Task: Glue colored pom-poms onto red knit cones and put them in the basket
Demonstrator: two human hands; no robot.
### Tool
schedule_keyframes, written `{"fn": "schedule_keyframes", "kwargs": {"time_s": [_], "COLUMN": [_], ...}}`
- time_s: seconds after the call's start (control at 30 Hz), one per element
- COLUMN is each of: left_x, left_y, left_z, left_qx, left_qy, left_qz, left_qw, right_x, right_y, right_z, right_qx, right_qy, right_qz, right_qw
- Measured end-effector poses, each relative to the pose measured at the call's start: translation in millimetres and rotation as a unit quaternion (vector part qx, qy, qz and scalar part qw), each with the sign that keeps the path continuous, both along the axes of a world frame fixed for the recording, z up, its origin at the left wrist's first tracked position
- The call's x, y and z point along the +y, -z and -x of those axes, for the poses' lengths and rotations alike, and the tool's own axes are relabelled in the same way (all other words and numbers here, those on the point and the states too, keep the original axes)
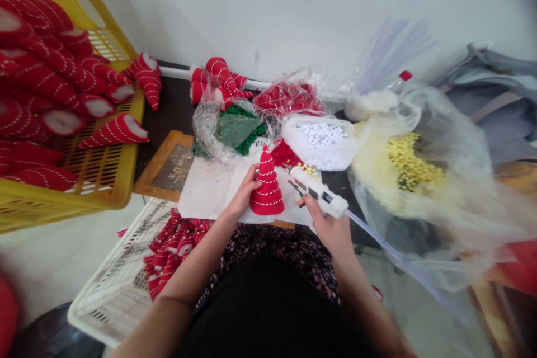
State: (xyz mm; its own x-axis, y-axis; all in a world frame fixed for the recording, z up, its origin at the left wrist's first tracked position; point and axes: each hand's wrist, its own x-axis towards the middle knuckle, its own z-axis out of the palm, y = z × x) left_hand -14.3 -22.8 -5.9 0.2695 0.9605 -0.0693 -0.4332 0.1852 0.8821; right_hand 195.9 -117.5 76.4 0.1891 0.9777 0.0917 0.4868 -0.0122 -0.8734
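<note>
A red stuffed fabric cone (267,187) with white stitched spiral lines stands upright over the white paper (205,184). My left hand (247,190) is closed on its left side, with part of the grip hidden behind the cone. In my right hand (329,224) is a white glue gun (318,190), its nozzle pointing up and left, just right of the cone. A long translucent glue stick (377,238) trails from its back end. Small yellow pompoms (308,168) and red pompoms (285,154) lie behind the gun and cone.
Behind are bags of green pompoms (241,128), red pieces (289,98) and white pompoms (321,134). Yellow pompoms (413,162) fill a bag at right. A yellow crate (121,179) of red cones stands left; a white basket (104,285) with more sits below. Glue sticks (390,50) lean against the wall.
</note>
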Motion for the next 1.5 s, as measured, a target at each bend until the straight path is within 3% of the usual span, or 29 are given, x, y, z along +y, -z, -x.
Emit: {"fn": "schedule_keyframes", "kwargs": {"time_s": [0.27, 0.5, 0.7, 0.87, 0.97, 1.07, 1.2, 1.3, 1.4, 1.5], "left_x": [-0.5, -2.6, -2.1, -1.3, -0.1, 1.1, 1.5, 0.9, 0.4, 0.5], "left_y": [8.0, 9.4, 6.8, 2.4, 1.9, 2.1, 0.2, -2.7, -4.8, -5.5], "left_z": [1.4, 3.2, 2.5, 1.6, 1.1, 0.8, 0.4, 0.0, -0.2, -0.6], "left_qx": [-0.001, -0.002, 0.002, -0.005, -0.011, -0.012, -0.011, -0.012, -0.005, 0.004], "left_qy": [0.030, 0.045, 0.034, 0.008, -0.019, -0.023, -0.024, -0.029, -0.035, -0.035], "left_qz": [-0.034, -0.031, -0.032, 0.001, 0.006, 0.013, 0.020, 0.017, 0.015, 0.015], "left_qw": [0.999, 0.999, 0.999, 1.000, 1.000, 1.000, 0.999, 0.999, 0.999, 0.999], "right_x": [4.9, 5.8, 3.9, 0.5, -7.6, -19.8, -26.8, -21.8, -14.7, -5.4], "right_y": [-10.9, -12.5, -10.3, 3.3, 13.5, 21.8, 30.7, 35.7, 37.1, 31.1], "right_z": [16.5, 17.1, 17.4, -15.1, -51.1, -77.4, -87.5, -91.6, -97.7, -96.1], "right_qx": [0.005, 0.062, 0.044, 0.078, 0.185, 0.216, 0.123, -0.069, -0.250, -0.327], "right_qy": [-0.016, -0.012, -0.010, 0.034, 0.032, 0.007, 0.020, 0.022, 0.053, 0.076], "right_qz": [-0.032, -0.004, 0.001, 0.077, 0.166, 0.263, 0.268, 0.208, 0.153, 0.107], "right_qw": [0.999, 0.998, 0.999, 0.993, 0.968, 0.940, 0.955, 0.975, 0.955, 0.936]}}
